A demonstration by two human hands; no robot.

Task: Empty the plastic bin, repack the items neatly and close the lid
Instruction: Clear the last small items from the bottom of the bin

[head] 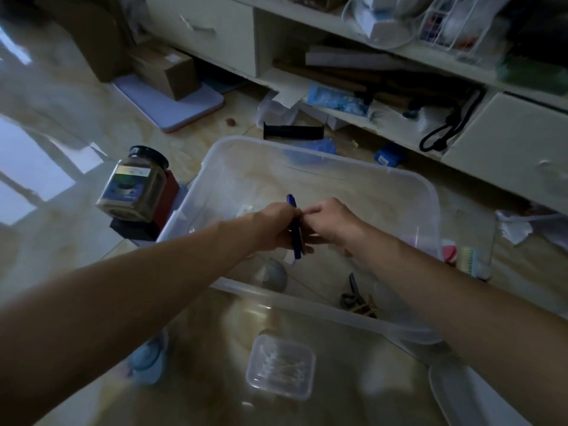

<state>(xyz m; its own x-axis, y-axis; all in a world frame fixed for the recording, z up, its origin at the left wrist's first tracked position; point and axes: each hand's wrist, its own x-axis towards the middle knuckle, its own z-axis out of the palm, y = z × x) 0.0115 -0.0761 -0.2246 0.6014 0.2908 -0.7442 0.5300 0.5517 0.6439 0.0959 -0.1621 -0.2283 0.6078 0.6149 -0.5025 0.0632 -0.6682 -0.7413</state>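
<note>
A clear plastic bin [427, 192] stands open on the floor in front of me. Both my hands meet above its middle. My left hand [276, 230] grips a dark blue pen [291, 200], held upright together with some thin brownish thing I cannot make out. My right hand [330, 222] has its fingers curled at the same bundle, touching or pinching it at the top. Inside the bin lie grey-handled scissors [352, 295], a grey rounded object [275, 273] and bits of white paper [246, 209]. The bin's clear lid [455, 395] lies at the lower right.
A jar with a black cap [135, 182] stands on a dark red box left of the bin. A small clear box of cotton swabs [281, 365] lies in front, a light blue object [147, 359] beside my left arm. A brush [468, 261] lies to the right. Cluttered white shelves [399, 50] stand behind.
</note>
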